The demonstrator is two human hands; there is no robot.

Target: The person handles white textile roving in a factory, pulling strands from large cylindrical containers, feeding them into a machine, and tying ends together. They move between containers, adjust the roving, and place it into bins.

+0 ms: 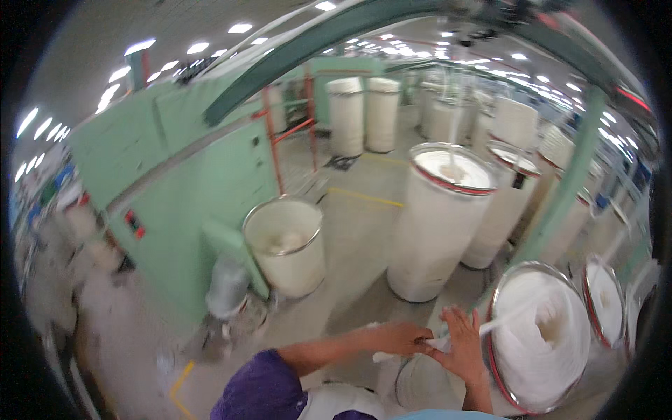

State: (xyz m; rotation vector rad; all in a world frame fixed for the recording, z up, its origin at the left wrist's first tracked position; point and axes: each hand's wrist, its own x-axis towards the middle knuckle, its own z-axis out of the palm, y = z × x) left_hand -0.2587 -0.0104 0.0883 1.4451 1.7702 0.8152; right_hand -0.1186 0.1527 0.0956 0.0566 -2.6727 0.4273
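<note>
Head camera: holding a soft white strand (pixel 500 322) at waist height, just left of the red-rimmed can (pixel 496 365) and apparently trailing from its coiled fibre (pixel 516 350). Curling the fingers of the left hand (pixel 404 339) closed around the strand; fanning those of the right hand (pixel 463 350) upward, pointing the thumb toward the left fingertips. Probably calling for light, even pinching, leaving slack toward the can to avoid thinning or tearing.
</note>
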